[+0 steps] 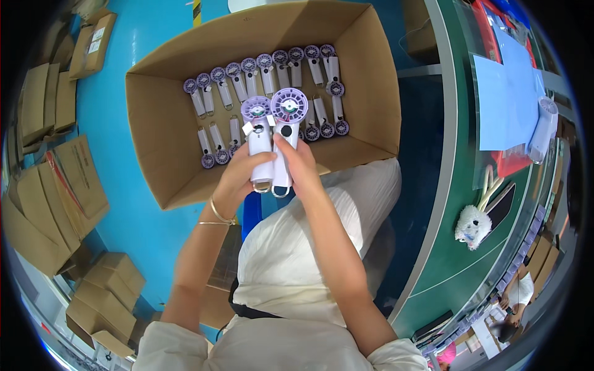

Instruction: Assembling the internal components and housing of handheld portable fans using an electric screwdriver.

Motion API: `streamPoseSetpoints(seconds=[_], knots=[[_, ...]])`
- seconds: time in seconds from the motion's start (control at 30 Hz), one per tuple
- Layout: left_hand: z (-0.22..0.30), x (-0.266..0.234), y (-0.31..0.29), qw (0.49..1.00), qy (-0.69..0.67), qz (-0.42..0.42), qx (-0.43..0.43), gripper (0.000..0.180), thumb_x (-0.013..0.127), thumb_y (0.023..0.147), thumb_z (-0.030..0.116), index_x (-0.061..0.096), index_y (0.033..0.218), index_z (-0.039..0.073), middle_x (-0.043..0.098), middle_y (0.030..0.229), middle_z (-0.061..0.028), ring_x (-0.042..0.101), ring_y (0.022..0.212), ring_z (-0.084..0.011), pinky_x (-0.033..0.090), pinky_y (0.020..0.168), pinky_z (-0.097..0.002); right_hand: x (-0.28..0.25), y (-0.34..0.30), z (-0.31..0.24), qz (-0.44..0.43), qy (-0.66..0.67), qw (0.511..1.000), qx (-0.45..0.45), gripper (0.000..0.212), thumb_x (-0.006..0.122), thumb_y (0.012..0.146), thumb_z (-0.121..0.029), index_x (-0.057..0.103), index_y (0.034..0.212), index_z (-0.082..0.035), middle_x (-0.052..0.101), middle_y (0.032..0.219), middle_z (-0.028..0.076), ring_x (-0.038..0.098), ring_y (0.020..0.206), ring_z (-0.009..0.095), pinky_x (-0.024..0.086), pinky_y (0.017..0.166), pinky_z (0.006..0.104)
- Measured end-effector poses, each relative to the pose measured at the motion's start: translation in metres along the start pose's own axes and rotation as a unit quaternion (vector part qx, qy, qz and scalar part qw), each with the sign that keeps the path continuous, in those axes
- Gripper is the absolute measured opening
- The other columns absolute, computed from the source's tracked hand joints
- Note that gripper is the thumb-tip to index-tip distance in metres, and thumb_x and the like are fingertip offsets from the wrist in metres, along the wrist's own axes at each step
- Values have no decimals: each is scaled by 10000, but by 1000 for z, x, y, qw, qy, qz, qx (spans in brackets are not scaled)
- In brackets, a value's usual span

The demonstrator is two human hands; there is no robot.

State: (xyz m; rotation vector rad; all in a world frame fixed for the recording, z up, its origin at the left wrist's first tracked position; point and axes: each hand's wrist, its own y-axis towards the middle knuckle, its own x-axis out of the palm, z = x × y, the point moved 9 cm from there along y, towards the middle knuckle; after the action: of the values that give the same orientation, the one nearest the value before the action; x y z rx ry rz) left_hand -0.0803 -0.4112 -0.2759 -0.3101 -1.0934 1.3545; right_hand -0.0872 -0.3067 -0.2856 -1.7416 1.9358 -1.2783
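Note:
My left hand point(238, 172) is closed round the white handle of a small handheld fan point(260, 148) with a purple round head. Beside it my right hand point(302, 166) grips a second handheld fan point(285, 145), its purple head slightly higher. The two fans are held upright side by side, close together, each with a metal loop at the handle's end. Below them stands a large open cardboard box point(161, 136). Inside, several more purple-and-white fans point(249, 68) lie in rows; my hands and the held fans hide part of the lower row.
To the right runs a green table point(436, 247) with a blue sheet point(504, 105), another fan point(543, 127), a white fluffy toy point(473, 226) and a dark phone-like object point(502, 204). Cardboard boxes point(105, 297) crowd the left side of the blue floor. A person point(518, 290) is at the far lower right.

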Motion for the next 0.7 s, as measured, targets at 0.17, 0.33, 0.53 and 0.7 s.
streamPoseSetpoints(seconds=[0.17,0.33,0.53,0.7], knots=[[-8,45,28,996,-14,-62,-60,422,681,805,-7,534,1199,20,639,1078,-88,642,974,-192,536,818,-343,-38,-2,-21,66,20,997,-45,439,654,918,-253,527,1265,-15,620,1119,75,598,978,136,477,844,280],[-18,58,76,995,-26,-70,-65,474,715,783,13,530,1219,17,640,1089,-95,644,986,-214,538,841,-372,-43,-92,-100,215,-395,852,-270,564,636,918,-202,400,1375,29,502,1356,219,505,1250,269,391,1035,373],[-87,62,237,1000,-7,0,15,619,763,668,-78,493,1219,2,636,1093,-133,633,980,-269,527,833,-381,-44,-338,-180,377,-667,443,-466,741,617,890,-417,283,1378,30,395,1353,204,438,1212,367,322,1074,512],[-187,36,321,996,-42,72,-21,668,805,641,-55,480,1223,-12,625,1143,-137,625,1019,-272,529,849,-397,-100,-318,-178,409,-601,588,-355,1224,794,696,-556,69,1483,38,17,1540,274,118,1439,386,172,1160,513]])
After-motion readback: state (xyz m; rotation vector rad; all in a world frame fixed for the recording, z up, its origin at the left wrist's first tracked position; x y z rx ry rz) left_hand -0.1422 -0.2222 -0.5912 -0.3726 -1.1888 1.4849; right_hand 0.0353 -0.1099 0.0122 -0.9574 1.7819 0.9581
